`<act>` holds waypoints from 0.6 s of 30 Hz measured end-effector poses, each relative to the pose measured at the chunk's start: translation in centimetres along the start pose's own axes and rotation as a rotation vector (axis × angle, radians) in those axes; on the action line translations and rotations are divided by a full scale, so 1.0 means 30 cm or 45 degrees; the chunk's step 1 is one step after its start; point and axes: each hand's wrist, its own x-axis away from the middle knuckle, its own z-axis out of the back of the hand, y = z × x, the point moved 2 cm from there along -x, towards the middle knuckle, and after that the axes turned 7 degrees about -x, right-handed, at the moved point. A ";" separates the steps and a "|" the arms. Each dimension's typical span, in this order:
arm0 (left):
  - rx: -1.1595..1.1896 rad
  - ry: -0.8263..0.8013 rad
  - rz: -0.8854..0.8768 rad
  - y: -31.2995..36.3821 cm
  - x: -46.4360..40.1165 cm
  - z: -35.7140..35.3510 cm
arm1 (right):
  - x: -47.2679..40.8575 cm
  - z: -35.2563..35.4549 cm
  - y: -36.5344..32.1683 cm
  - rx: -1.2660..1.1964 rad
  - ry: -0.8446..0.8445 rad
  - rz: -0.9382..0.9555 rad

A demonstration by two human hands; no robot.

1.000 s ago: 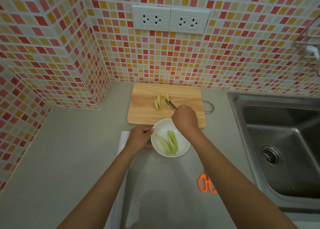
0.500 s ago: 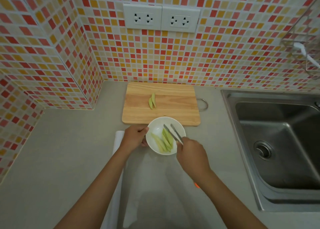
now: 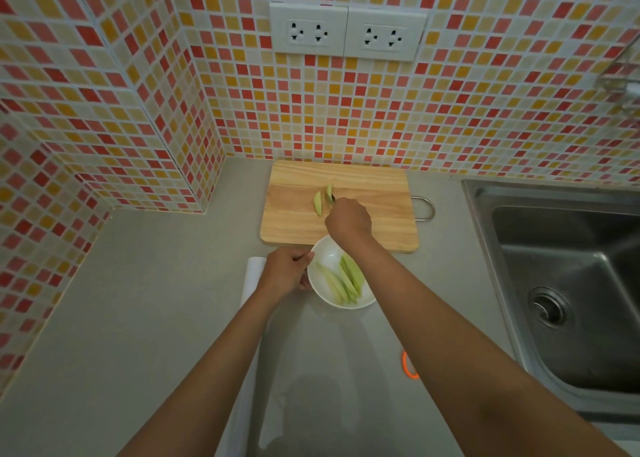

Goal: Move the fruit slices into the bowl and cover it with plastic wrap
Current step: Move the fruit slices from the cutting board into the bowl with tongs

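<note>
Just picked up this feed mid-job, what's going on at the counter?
A person is moving green fruit slices from the wooden cutting board into the white bowl. The left hand holds the bowl's rim. The right hand holds tongs at one of two slices on the board. Several slices in the bowl already. The plastic wrap roll lies beside the bowl, unused.
</note>
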 end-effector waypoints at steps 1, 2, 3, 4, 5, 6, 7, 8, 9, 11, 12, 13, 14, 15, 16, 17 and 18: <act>-0.004 0.000 -0.001 0.001 0.000 0.001 | 0.001 0.005 0.009 -0.018 0.001 -0.005; -0.006 -0.002 -0.002 0.002 0.000 0.001 | 0.007 0.014 0.020 -0.045 0.006 -0.009; -0.006 -0.004 -0.002 0.002 0.000 0.001 | 0.019 0.028 0.032 -0.078 0.021 -0.010; -0.006 -0.006 -0.004 0.002 0.000 0.002 | 0.038 0.046 0.047 -0.116 0.047 -0.011; -0.005 -0.006 -0.008 0.001 -0.001 0.002 | 0.066 0.064 0.066 -0.153 0.081 -0.013; -0.004 -0.003 -0.013 0.000 -0.002 0.002 | 0.104 0.081 0.088 -0.180 0.115 -0.014; 0.000 0.000 -0.016 -0.002 -0.003 0.002 | 0.150 0.093 0.116 -0.200 0.143 -0.012; 0.004 0.002 -0.017 -0.003 -0.004 0.002 | 0.203 0.100 0.148 -0.217 0.161 -0.003; 0.007 0.002 -0.014 -0.005 -0.004 0.001 | 0.261 0.101 0.182 -0.229 0.170 0.014; 0.001 0.001 -0.005 -0.007 -0.003 -0.001 | 0.380 0.090 0.245 -0.223 0.164 0.053; -0.005 0.001 -0.004 -0.008 -0.002 -0.002 | 0.429 0.079 0.273 -0.203 0.145 0.060; -0.010 0.001 -0.007 -0.008 -0.002 -0.002 | 0.466 0.065 0.294 -0.173 0.115 0.056; -0.013 0.002 -0.009 -0.007 -0.001 -0.002 | 0.490 0.049 0.308 -0.132 0.076 0.042; -0.011 0.004 -0.009 -0.006 -0.001 -0.002 | 0.505 0.034 0.315 -0.078 0.033 0.026; -0.010 0.004 -0.010 -0.005 0.000 -0.002 | 0.513 0.023 0.316 -0.018 0.000 0.015; -0.014 0.003 -0.012 -0.003 0.000 -0.002 | 0.515 0.020 0.313 0.036 -0.008 0.012; -0.021 0.001 -0.013 -0.002 0.001 -0.003 | 0.513 0.024 0.307 0.073 0.012 0.017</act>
